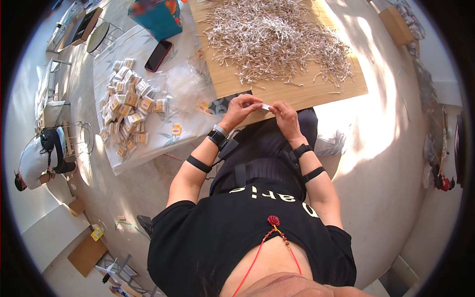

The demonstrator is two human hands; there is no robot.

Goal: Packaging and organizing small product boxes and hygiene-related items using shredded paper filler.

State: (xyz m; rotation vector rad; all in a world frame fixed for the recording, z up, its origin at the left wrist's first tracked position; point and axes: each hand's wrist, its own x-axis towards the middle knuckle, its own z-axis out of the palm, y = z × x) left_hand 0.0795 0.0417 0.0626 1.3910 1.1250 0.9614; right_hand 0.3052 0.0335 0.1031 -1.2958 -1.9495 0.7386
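Note:
Just off the near edge of the wooden board, my left hand (241,110) and my right hand (286,118) face each other. Their fingertips pinch a small whitish plastic packet (265,107) between them; its contents are too small to make out. Beyond them a large heap of loose cotton swabs (277,39) covers much of the board (297,94). To the left of my left hand lie flat clear plastic bags (185,84). Farther left is a pile of filled small packets (126,106) with yellow and white labels, and one packet (176,129) lies apart.
A phone (158,55) lies on the pale tablecloth (153,153), near a teal bag (157,20). Stray swabs (293,84) lie by the board's near edge. At far left another person (39,153) bends near a chair. A cardboard box (396,24) stands at far right.

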